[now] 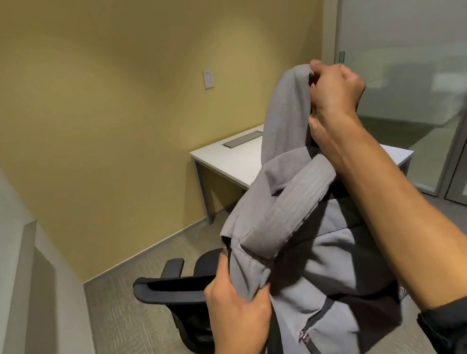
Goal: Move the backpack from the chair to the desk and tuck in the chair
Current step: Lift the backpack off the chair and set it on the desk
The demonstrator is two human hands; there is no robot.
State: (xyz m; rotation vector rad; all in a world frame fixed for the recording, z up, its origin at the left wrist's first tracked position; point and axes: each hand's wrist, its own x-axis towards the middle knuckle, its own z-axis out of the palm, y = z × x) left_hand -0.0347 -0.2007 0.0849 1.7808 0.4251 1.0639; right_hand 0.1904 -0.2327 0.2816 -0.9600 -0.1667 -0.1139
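I have the soft grey fabric backpack (312, 256) up in the air in front of me, above the black office chair with padded armrests (171, 290) at the near left, and short of the white flat-topped bench (229, 159) that stands farther off against the yellow wall. My right hand (333, 96) is clenched in a fist around the upper end of a wide grey padded shoulder strap (283, 112), which stands taut above the bag, so I judge most of the load hangs from that grip. My left hand (235, 301) is closed on a bunched fold of cloth at the bag's near left edge, just under the second strap that lies folded across the top. The body sags and creases between my two hands, so it is limp rather than stiff, and I expect it to swing and slump if I let one side go. The cloth looks matte and not slippery. I cannot tell what is inside, so I cannot say how heavy it is. A zipped side pocket faces me low down. For setting it on the bench, I would keep the strap as the lifting hold and use the left hand under the side to steady it.
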